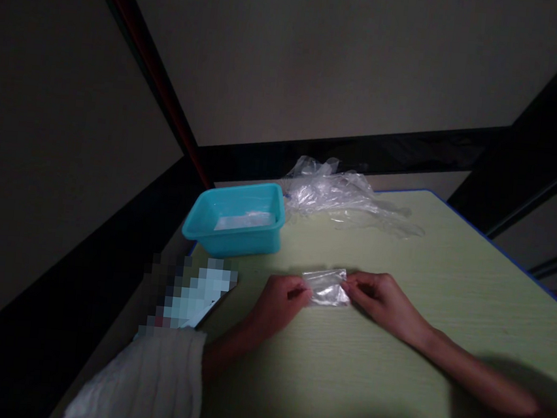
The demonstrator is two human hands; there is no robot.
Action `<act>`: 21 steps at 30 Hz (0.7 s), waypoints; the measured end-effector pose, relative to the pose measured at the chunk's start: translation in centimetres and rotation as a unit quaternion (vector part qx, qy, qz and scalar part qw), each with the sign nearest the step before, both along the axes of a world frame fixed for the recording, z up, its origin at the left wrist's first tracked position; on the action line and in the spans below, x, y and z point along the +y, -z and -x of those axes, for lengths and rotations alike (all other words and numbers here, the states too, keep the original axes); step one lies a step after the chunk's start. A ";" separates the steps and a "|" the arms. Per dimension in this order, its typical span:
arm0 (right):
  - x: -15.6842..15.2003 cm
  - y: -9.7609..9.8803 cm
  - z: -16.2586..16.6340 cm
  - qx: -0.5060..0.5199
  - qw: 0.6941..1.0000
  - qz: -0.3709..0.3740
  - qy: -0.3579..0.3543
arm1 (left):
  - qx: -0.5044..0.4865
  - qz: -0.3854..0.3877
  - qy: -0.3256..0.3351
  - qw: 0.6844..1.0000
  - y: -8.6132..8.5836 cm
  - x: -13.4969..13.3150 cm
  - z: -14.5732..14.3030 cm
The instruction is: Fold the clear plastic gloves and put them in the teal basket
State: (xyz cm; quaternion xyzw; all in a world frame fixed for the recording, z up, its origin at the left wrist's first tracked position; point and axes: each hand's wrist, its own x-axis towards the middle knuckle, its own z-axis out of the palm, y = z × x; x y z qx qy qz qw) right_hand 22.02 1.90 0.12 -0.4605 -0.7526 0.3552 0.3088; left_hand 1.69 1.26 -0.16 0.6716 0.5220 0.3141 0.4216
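Note:
A small clear plastic bag [327, 288] is stretched between my two hands, just above or on the pale green table [391, 371]; I cannot tell whether it touches the surface. My left hand [281, 301] pinches its left edge between thumb and fingers. At the opposite edge, my right hand [379, 299] has a similar pinch on the bag. The bag looks flat and shiny, and no contents can be made out in it.
A turquoise plastic basket [241, 239] with flat, clear-whitish pieces inside stands at the back left. Crumpled clear plastic [332, 191] lies along the table's far edge. A partly blurred-out light blue flat object [206, 294] is left of my left hand. Walls rise behind.

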 end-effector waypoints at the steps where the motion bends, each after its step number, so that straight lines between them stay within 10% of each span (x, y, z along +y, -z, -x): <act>1: 0.0 0.0 0.1 0.001 1.000 0.002 0.007 | -0.001 0.003 -0.001 1.000 0.1 0.1 0.0; 21: -0.1 0.5 0.7 0.049 0.996 -0.006 0.080 | -0.030 0.015 -0.082 0.996 0.9 1.0 -1.1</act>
